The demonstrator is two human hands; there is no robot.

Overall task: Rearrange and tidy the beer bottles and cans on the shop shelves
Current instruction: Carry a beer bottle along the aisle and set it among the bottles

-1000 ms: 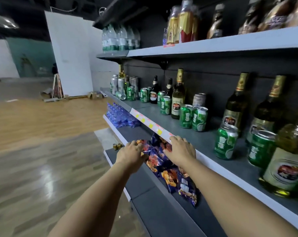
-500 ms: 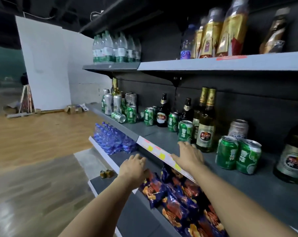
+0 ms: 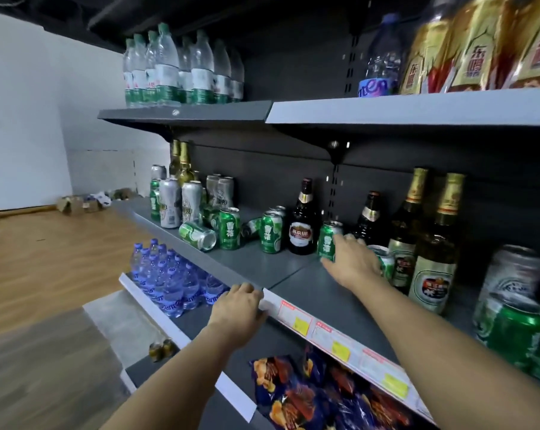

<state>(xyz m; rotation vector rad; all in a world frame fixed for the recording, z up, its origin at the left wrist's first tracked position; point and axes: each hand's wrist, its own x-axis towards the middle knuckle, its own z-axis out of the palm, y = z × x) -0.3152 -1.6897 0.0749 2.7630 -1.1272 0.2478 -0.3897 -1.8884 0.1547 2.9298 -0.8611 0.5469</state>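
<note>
From the head camera, the right hand (image 3: 352,262) reaches over the grey middle shelf (image 3: 281,268) with its fingers spread wide and holding nothing, the fingertips touching or just short of an upright green can (image 3: 328,240) that stands between a dark brown bottle (image 3: 303,225) and another dark bottle (image 3: 369,218). The left hand (image 3: 239,305) rests on the shelf's front lip, fingers curled over the edge, beside the price strip (image 3: 340,339). The beer stands scattered along this shelf: one tipped can (image 3: 197,235) lies on its side further left among upright green and silver cans, and gold-necked bottles (image 3: 433,243) stand to the right. The step in hand looks like taking that green can, so the fingers should close round its middle, not its rim, and lift straight up before moving sideways, since the bottles stand close on both sides and a sideways drag could knock them. The braced left hand helps steady the reach.
</note>
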